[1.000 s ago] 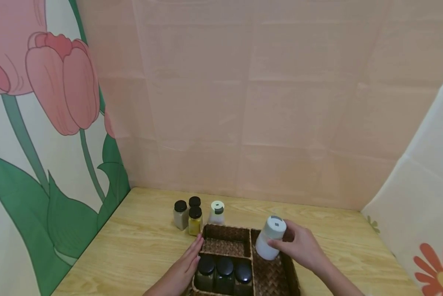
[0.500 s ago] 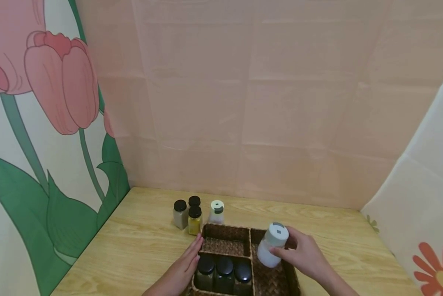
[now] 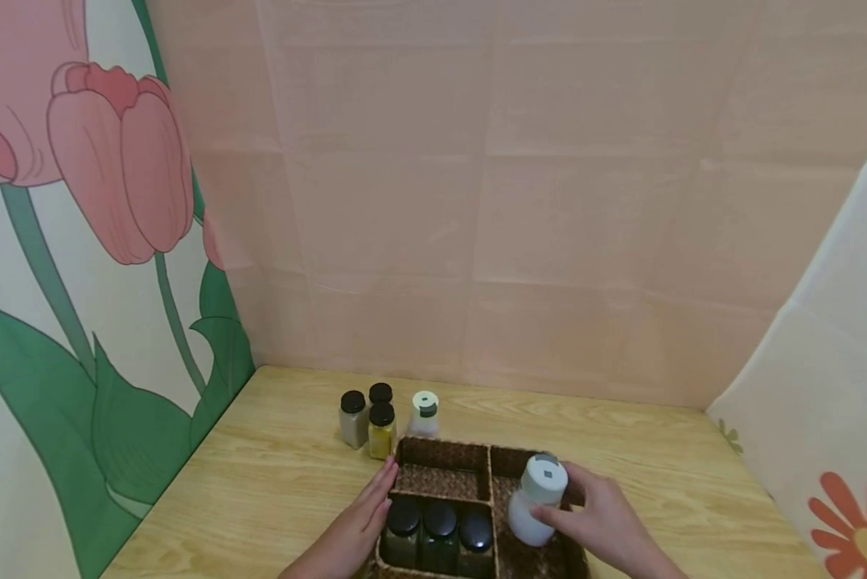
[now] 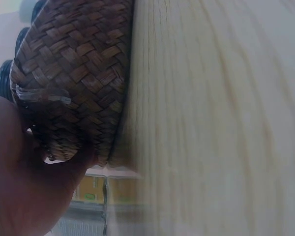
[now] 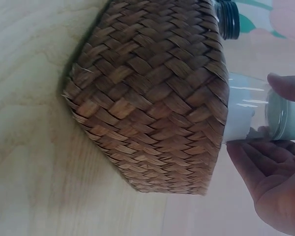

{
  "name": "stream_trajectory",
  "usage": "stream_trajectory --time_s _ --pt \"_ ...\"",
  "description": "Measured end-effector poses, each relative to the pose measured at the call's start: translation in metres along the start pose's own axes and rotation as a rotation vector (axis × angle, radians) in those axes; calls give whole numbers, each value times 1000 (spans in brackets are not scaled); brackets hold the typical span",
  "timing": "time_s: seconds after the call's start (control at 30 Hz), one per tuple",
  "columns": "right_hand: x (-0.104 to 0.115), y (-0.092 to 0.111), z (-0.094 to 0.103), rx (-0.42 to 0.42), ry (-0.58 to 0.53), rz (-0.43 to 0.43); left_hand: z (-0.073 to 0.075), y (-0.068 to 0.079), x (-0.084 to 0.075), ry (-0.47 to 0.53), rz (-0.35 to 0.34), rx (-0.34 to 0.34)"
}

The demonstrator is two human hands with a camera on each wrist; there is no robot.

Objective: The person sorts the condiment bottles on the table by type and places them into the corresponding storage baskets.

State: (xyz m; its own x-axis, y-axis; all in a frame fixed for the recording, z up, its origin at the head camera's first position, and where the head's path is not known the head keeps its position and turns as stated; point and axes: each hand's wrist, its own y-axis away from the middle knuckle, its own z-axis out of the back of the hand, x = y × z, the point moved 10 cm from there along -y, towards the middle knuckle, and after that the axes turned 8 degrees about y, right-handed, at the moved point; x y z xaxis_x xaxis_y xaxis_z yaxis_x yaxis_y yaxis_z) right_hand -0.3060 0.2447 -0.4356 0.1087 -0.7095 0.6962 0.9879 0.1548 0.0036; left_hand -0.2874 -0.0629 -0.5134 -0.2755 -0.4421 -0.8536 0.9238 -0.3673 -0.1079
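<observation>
My right hand point(image 3: 598, 515) holds a clear shaker jar point(image 3: 531, 519) of white contents with a pale lid between thumb and fingers. The jar is slightly tilted, its lower part inside the right compartment of the brown woven basket point(image 3: 493, 474). In the right wrist view the jar point(image 5: 241, 105) rises above the basket rim, the thumb at its lid. My left hand point(image 3: 354, 523) rests against the basket's left wall with fingers extended. Fingers at the woven wall point(image 4: 78, 73) also show in the left wrist view. Several black-lidded jars point(image 3: 441, 535) stand in the front left compartment.
On the table point(image 3: 260, 474) behind the basket's left corner stand a grey jar point(image 3: 353, 422), a yellow jar point(image 3: 382, 438) and a third black-lidded jar point(image 3: 380, 393). Beside them is another pale-lidded shaker point(image 3: 425, 414). A pink cloth backdrop point(image 3: 477, 201) hangs behind.
My right hand has moved the shaker jar down and toward me within the right compartment. The left hand and the basket have stayed put.
</observation>
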Motion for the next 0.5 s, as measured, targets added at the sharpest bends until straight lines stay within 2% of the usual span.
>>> stream_trajectory --time_s 0.3,0.5 --pt "-4 3 -11 82 43 22 0 -1 0 -6 -1 -5" --pt "-1 6 -19 133 94 109 0 -1 1 -14 -3 -5"
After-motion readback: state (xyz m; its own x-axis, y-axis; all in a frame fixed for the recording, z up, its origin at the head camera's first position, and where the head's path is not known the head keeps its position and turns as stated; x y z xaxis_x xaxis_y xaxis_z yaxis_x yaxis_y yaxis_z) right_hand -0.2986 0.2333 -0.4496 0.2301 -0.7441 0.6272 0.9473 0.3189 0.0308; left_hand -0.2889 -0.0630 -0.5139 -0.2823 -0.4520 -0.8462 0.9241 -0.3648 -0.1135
